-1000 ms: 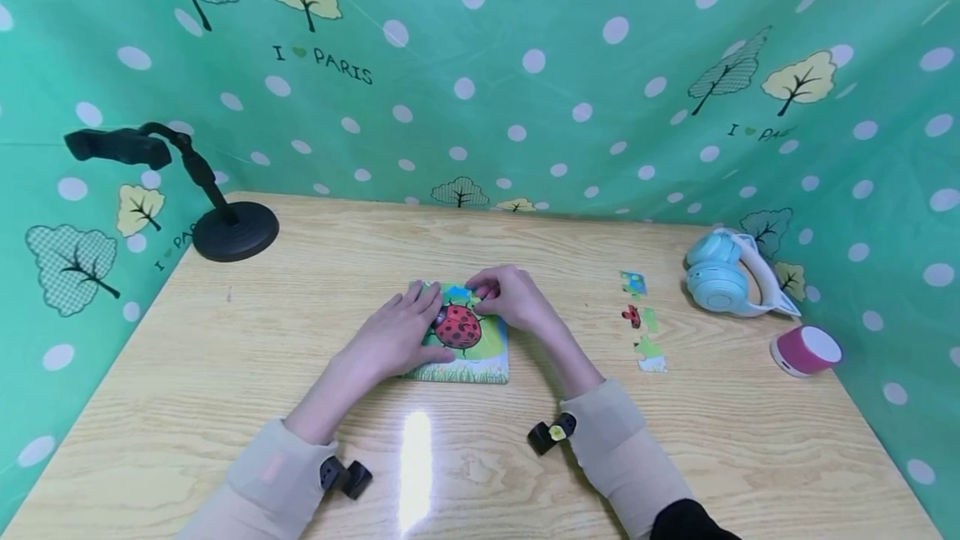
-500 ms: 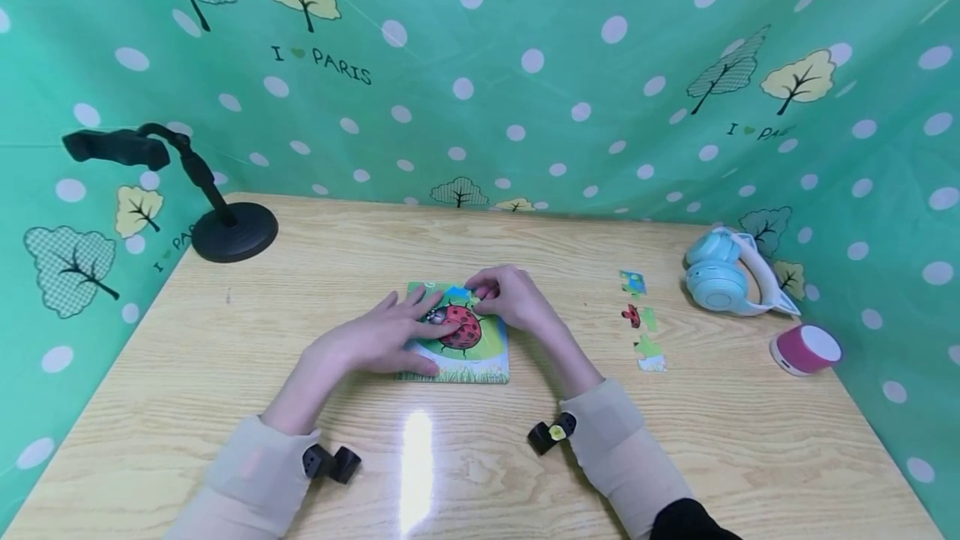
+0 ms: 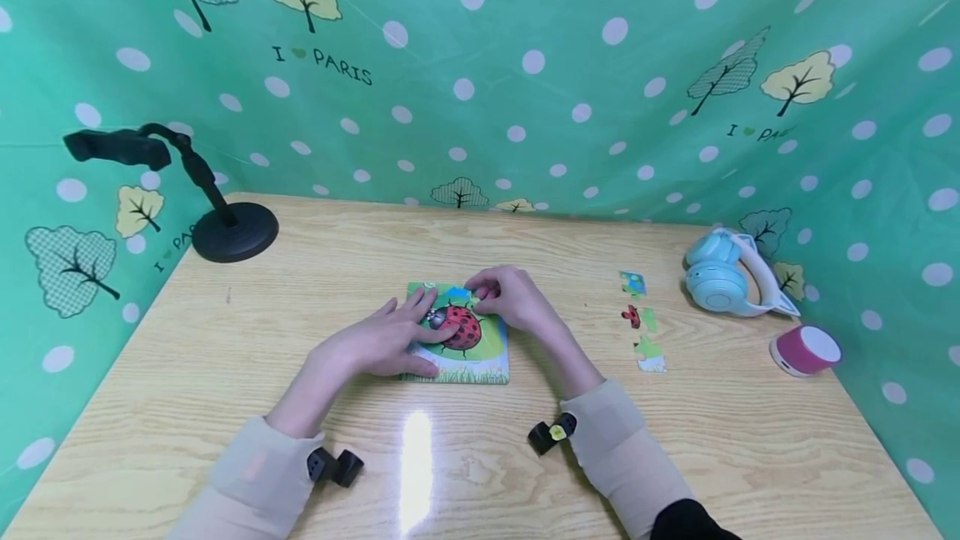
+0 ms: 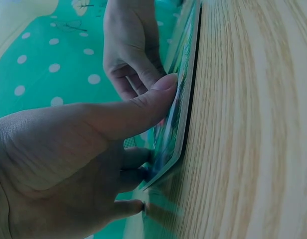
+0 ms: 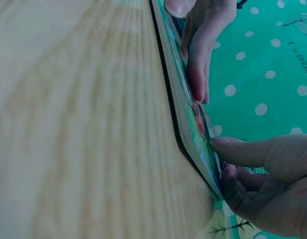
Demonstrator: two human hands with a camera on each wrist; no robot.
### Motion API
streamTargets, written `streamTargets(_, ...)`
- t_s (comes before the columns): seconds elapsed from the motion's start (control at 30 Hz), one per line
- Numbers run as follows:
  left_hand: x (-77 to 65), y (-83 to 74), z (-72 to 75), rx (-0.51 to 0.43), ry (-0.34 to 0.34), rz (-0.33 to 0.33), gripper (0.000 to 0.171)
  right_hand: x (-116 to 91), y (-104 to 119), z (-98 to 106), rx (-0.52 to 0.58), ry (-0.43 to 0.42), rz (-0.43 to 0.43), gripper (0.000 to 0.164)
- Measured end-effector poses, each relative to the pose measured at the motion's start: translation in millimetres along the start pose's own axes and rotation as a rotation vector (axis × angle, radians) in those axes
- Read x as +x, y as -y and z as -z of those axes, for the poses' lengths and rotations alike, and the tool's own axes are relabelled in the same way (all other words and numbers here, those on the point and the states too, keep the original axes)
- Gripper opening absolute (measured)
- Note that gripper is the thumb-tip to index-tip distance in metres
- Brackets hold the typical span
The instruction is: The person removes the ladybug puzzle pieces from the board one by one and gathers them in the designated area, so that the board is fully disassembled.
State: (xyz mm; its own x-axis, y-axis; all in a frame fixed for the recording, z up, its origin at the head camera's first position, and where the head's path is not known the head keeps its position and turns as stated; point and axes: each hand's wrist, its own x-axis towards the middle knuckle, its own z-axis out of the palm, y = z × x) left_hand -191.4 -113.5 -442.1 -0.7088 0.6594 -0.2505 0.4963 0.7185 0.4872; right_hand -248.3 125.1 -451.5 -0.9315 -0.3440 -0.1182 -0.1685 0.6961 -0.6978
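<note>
A ladybug jigsaw puzzle (image 3: 480, 367) lies flat on the wooden table in the head view, with a bright blue patch near its upper edge. My left hand (image 3: 375, 342) lies over the puzzle's left side, fingers spread and fairly straight. In the left wrist view, its thumb (image 4: 138, 107) reaches across the near edge. At the upper right corner my right hand (image 3: 514, 300) has curled fingers and pinches a small green puzzle piece (image 3: 476, 302), mostly hidden by the fingers. The right wrist view has that thumb (image 5: 243, 151) against the puzzle's surface.
Several loose puzzle pieces (image 3: 649, 348) lie in a column to the right. Beyond them are light blue headphones (image 3: 722, 280) and a pink cylindrical speaker (image 3: 807, 350). A black stand (image 3: 234, 232) occupies the back left corner. Green patterned cloth (image 3: 480, 90) surrounds the table.
My left hand has drawn back left and nearer to me, uncovering the ladybug's head, then shifted very slightly. My right hand stays at the puzzle's upper right corner.
</note>
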Motion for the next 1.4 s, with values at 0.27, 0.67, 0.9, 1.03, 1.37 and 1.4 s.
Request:
streamTargets(0.27,-0.5,-1.6,1.3,0.0,0.006,0.016,0.063,-0.5,1.0,1.7,0.005,-0.001,0.0,0.029)
streamTargets(0.67,-0.2,-1.1,2.6,0.008,0.008,0.015,0.061,-2.2,-7.3,12.9,0.034,-0.009,0.019,0.031)
streamTargets(0.9,-1.0,-1.1,2.7,-0.008,0.013,0.025,0.059,-4.3,-18.6,22.8,0.079,-0.018,0.035,0.033)
streamTargets(1.03,-1.4,-1.1,2.3,-0.016,0.008,0.026,0.059,-7.9,-23.7,38.1,0.099,-0.054,0.032,0.034)
streamTargets(1.37,0.7,-0.3,1.8,-0.007,0.005,0.012,0.057,-18.9,-47.3,85.4,0.075,-0.099,0.037,0.034)
streamTargets(1.4,0.6,-0.4,1.5,-0.008,0.005,0.014,0.056,-19.9,-50.7,88.4,0.07,-0.099,0.037,0.034)
